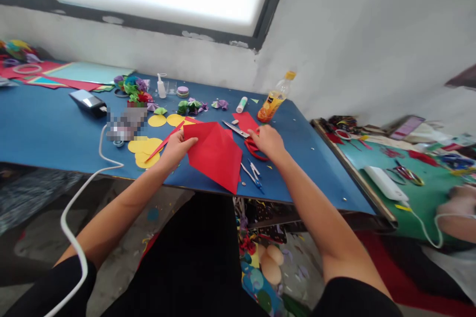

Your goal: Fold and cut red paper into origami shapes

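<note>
My left hand (177, 148) pinches the upper left edge of a folded sheet of red paper (215, 156), which is tilted above the front of the blue table. My right hand (268, 141) is closed at the red-handled scissors (256, 150), whose blades (236, 130) point up and left beside the paper. Part of the scissors' handle is hidden by the fingers. Just below them lies a drawing compass (255, 173). Yellow paper circles (147, 147) lie close to my left hand, partly overlapping. Another piece of red paper (245, 121) rests behind the scissors.
At the back right stands an orange drink bottle (275, 99), with a glue stick (241, 104) to its left. Folded paper flowers (193, 105) and a small white squeeze bottle (161, 86) are farther back. A white cable (70, 228) passes my left arm. Another person's hand (459, 210) is at the green table.
</note>
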Tool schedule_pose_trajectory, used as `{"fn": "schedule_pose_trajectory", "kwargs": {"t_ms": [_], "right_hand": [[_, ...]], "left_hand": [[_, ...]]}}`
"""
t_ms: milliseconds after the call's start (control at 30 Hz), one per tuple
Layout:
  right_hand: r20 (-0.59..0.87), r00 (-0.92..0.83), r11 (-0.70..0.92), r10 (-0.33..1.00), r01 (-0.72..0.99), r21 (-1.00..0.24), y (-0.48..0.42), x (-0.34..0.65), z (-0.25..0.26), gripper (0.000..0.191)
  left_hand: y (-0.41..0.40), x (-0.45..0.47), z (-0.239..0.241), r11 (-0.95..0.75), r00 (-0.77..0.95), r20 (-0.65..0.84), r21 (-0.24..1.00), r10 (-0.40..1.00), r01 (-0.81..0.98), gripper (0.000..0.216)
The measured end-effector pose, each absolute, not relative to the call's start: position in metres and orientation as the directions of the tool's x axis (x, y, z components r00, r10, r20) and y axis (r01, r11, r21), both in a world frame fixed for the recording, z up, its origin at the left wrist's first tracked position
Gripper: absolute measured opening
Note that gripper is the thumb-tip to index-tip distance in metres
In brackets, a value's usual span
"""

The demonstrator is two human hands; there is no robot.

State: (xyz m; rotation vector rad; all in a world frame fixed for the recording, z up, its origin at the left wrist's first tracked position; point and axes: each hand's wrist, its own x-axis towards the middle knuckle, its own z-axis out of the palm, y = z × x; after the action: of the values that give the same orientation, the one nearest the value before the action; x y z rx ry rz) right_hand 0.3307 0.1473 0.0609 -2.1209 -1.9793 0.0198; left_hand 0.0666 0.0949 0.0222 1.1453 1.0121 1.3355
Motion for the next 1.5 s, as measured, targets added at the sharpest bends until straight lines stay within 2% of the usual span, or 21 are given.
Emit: {"fn": "schedule_pose_trajectory", "kwargs": {"t_ms": [67,133,167,233,333,400,500,567,667,767,1000,1233,1500], "right_hand": [[0.192,-0.025,0.097,0.981,0.920,-0.379,0.144,0.318,0.071,0.042],[0.149,-0.222,0.265,0.964,0.723,-0.638,0.138,0.303,0.078,0.041],[0.122,-0.319,0.302,0.940,0.612,-0.731,0.136,0.295,0.079,0.040],[0.066,-0.451,0.299,0.890,0.470,-0.831,0.132,0.281,0.079,0.037],[0.002,-0.506,0.210,0.862,0.355,-0.911,0.131,0.269,0.079,0.034],[-0.036,-0.512,0.153,0.858,0.322,-0.934,0.132,0.268,0.082,0.032],[-0.135,-0.578,0.146,0.805,0.414,-0.898,0.135,0.268,0.089,0.032],[-0.197,-0.633,0.198,0.749,0.498,-0.845,0.138,0.267,0.091,0.033],[-0.244,-0.680,0.266,0.692,0.554,-0.789,0.142,0.263,0.087,0.033],[-0.239,-0.705,0.289,0.668,0.541,-0.790,0.145,0.258,0.075,0.029],[-0.179,-0.724,0.288,0.666,0.471,-0.834,0.151,0.257,0.045,0.022],[-0.198,-0.707,0.201,0.679,0.438,-0.876,0.145,0.254,0.033,0.019],[-0.192,-0.664,0.133,0.723,0.406,-0.904,0.140,0.251,0.029,0.013]], "left_hand": [[0.089,0.072,0.023,-0.033,0.028,0.042,0.961,0.999,-0.275,0.039],[0.083,0.077,0.025,0.007,0.046,0.009,0.945,0.999,-0.328,0.047],[0.080,0.078,0.026,0.024,0.057,-0.005,0.937,0.998,-0.350,0.050],[0.075,0.077,0.027,0.067,0.094,-0.033,0.922,0.995,-0.382,0.054],[0.075,0.067,0.029,0.162,0.180,-0.102,0.918,0.978,-0.362,0.055],[0.082,0.057,0.032,0.144,0.140,-0.107,0.945,0.984,-0.294,0.055],[0.102,0.046,0.043,0.004,0.056,0.002,0.994,0.998,-0.109,0.050],[0.115,0.044,0.050,-0.025,0.155,0.017,0.998,0.988,0.050,0.037],[0.129,0.048,0.054,-0.008,0.384,-0.070,0.980,0.921,0.197,0.023],[0.136,0.053,0.048,0.025,0.507,-0.136,0.975,0.851,0.220,0.020],[0.146,0.050,0.027,0.121,0.605,-0.244,0.964,0.758,0.237,0.018],[0.147,0.048,0.015,0.206,0.649,-0.335,0.941,0.683,0.269,0.018],[0.142,0.049,0.020,0.264,0.612,-0.363,0.932,0.702,0.250,0.013]]}}
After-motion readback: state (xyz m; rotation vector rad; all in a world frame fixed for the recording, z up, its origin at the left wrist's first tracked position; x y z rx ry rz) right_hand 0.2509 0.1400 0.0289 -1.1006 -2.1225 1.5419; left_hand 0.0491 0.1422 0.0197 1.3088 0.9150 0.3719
